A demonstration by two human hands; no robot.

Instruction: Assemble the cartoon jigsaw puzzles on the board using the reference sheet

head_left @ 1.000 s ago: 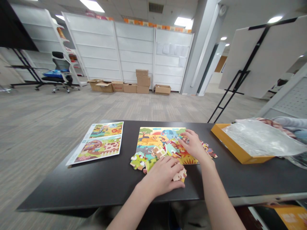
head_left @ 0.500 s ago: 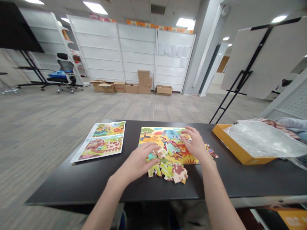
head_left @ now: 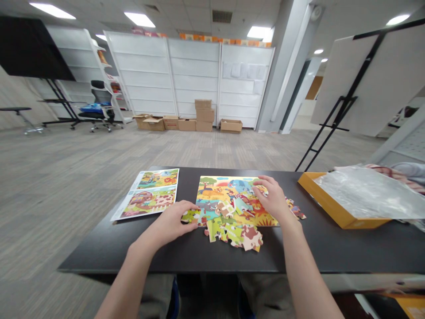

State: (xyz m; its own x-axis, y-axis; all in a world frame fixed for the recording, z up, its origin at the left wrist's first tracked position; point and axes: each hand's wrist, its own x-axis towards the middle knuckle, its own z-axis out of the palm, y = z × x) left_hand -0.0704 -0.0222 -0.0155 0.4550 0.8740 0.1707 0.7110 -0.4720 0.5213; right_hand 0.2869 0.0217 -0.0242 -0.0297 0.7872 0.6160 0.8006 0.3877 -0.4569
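left hand (head_left: 176, 221) curves a wide grip around green pieces (head_left: 191, 216); right hand's (head_left: 272, 201) i cannot tell.

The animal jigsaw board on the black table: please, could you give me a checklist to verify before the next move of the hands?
1. Printed sheet facing up: ok, its two pictures show.
2. Animal jigsaw board uncovered: not ok, pieces lie over its lower part.
3. Loose jigsaw pieces spread apart: not ok, they cluster at the board's near edge.
4. Left hand free: cannot tell; it is at green pieces, grip unclear.
5. Right hand free: cannot tell; its fingertips are over the board's right part.
6. Yellow box clear of the board: ok, it stands apart, to the right.
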